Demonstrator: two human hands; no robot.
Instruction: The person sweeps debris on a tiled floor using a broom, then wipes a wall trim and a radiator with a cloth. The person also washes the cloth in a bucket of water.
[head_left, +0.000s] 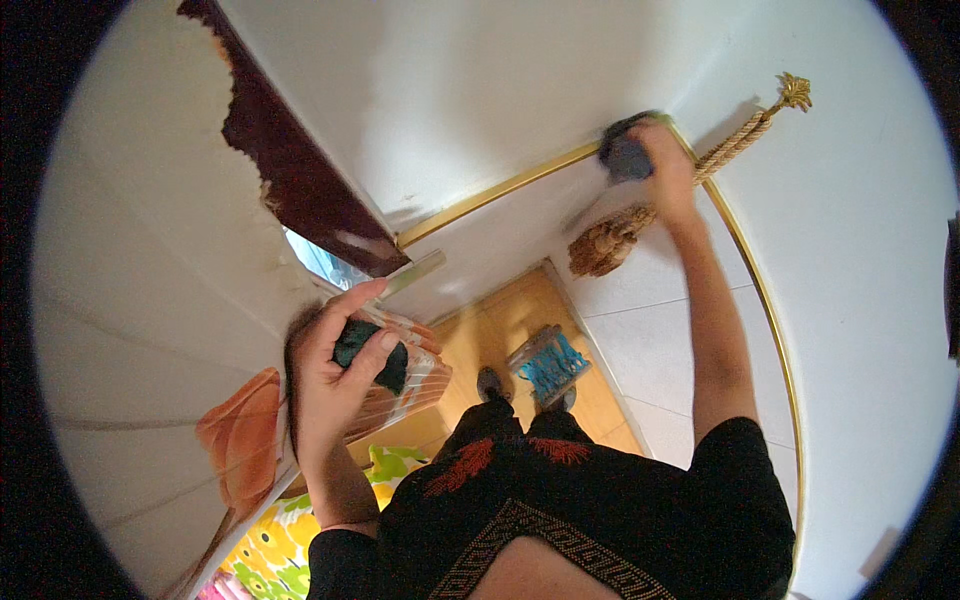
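My left hand (334, 356) holds a dark green crumpled cloth or pad (375, 356) between thumb and fingers, beside a sheer curtain. A pale strip (412, 275) shows just past its index fingertip. Up at the right, my right hand (666, 169) is blurred and shut on a dark blue-grey cloth (628, 154). That cloth lies against the gold trim (517, 182) near the wall corner. A rope tieback (731, 150) hangs close to my right wrist from a gold hook (795, 91), and its brown tassel (604, 244) hangs below.
Sheer curtain fabric (150, 285) with an orange pattern covers the left. A dark red strip (300, 172) runs along the wall there. Near my feet on the wooden floor is a small stool with blue webbing (553, 366). Yellow and green flowered fabric (277, 540) lies at lower left.
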